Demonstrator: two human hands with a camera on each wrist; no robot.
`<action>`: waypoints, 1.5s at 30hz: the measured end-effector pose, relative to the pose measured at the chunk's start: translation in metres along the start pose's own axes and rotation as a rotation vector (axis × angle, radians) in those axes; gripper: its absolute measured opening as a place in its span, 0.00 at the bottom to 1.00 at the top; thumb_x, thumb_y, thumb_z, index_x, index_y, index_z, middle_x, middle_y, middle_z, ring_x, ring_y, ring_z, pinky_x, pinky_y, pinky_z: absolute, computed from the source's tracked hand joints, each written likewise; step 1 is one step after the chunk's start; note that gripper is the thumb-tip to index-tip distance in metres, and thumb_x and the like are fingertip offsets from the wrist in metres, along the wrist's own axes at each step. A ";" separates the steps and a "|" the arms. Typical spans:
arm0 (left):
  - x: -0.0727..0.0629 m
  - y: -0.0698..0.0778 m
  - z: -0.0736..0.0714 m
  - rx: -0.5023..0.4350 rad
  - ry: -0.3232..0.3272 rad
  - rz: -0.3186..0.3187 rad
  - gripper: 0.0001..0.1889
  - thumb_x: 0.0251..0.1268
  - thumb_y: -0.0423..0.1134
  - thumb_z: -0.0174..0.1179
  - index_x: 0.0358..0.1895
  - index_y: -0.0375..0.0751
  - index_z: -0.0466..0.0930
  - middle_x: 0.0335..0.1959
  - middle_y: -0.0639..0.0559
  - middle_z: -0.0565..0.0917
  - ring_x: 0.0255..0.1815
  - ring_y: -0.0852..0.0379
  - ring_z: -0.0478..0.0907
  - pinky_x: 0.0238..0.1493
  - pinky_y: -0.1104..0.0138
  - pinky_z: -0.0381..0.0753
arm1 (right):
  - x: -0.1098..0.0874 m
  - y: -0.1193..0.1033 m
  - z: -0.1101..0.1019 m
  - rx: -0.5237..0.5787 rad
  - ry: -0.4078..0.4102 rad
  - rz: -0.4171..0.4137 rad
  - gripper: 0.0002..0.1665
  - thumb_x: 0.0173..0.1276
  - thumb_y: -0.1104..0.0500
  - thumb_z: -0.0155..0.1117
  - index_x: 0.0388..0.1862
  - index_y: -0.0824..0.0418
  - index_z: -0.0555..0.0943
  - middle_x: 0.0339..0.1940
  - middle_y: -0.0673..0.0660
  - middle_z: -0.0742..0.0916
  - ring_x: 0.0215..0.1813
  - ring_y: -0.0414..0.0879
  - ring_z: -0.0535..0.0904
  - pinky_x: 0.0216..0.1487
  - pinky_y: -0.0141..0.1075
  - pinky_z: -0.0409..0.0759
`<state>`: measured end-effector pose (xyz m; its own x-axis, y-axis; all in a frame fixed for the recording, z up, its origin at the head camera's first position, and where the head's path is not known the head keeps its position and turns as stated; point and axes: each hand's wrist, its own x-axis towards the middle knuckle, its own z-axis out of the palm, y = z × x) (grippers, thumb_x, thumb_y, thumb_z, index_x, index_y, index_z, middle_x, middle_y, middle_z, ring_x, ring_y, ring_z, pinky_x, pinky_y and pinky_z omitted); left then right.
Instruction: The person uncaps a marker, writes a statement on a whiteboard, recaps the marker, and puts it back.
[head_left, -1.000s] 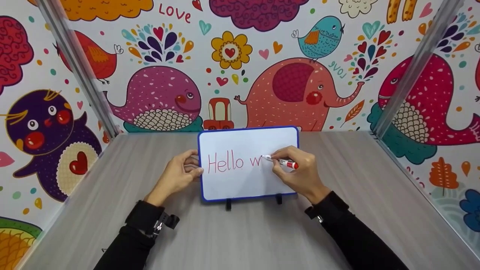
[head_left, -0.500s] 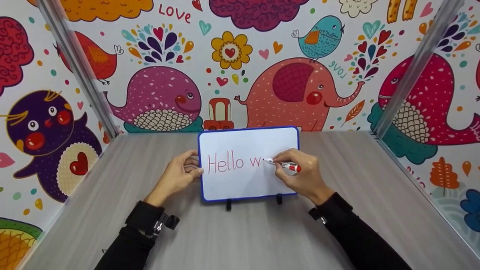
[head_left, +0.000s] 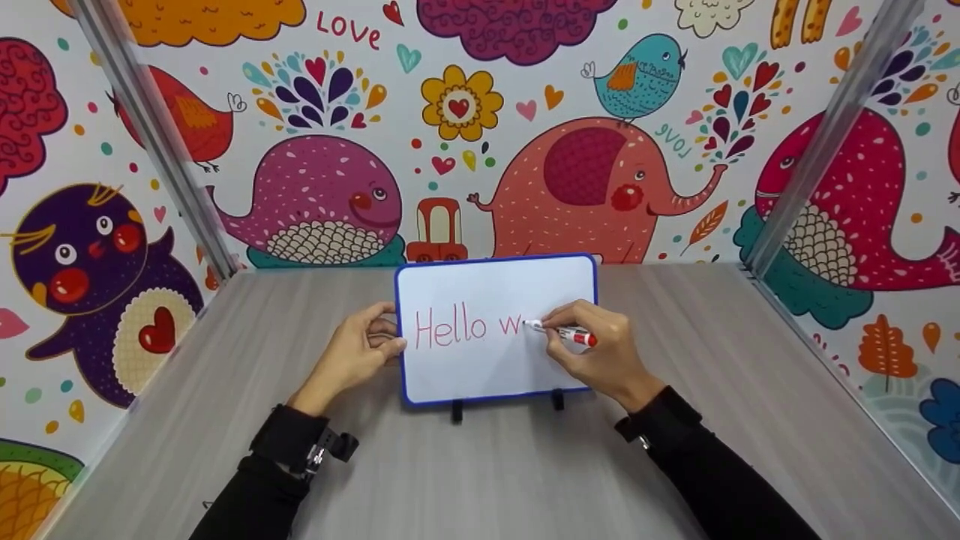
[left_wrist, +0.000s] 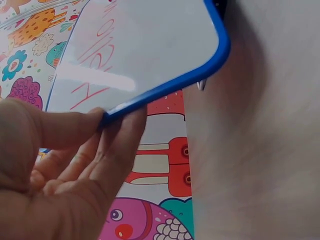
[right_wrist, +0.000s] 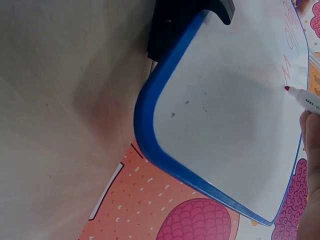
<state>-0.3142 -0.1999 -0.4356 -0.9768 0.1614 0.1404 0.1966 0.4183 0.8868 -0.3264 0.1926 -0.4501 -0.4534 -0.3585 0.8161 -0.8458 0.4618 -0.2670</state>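
A small whiteboard with a blue frame stands propped up, with "Hello w" lettered on it in red. My left hand pinches its left edge; in the left wrist view the thumb lies on the front and the fingers reach behind. Between thumb and fingers my right hand grips a white marker with a red end. In the right wrist view the tip of the marker is right at the board's face, just beside the "w".
Black stand feet stick out under the board's lower edge. The grey wood-grain table spreads around it. Behind and at both sides rise walls printed with cartoon animals, joined by metal corner posts.
The marker tip has shifted slightly down from the top of the "w", and the right hand has moved a little with it. The left hand keeps its hold on the board.
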 end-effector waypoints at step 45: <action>-0.004 0.002 0.001 0.010 0.001 0.027 0.27 0.82 0.23 0.67 0.79 0.26 0.77 0.55 0.30 0.94 0.53 0.43 0.95 0.53 0.57 1.00 | -0.003 -0.002 0.004 0.063 0.019 0.039 0.11 0.67 0.72 0.83 0.44 0.60 0.94 0.41 0.52 0.97 0.44 0.46 0.96 0.56 0.23 0.92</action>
<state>-0.3101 -0.1987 -0.4352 -0.9714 0.1714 0.1645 0.2233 0.4230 0.8782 -0.3249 0.1896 -0.4540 -0.4813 -0.3256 0.8139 -0.8439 0.4232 -0.3297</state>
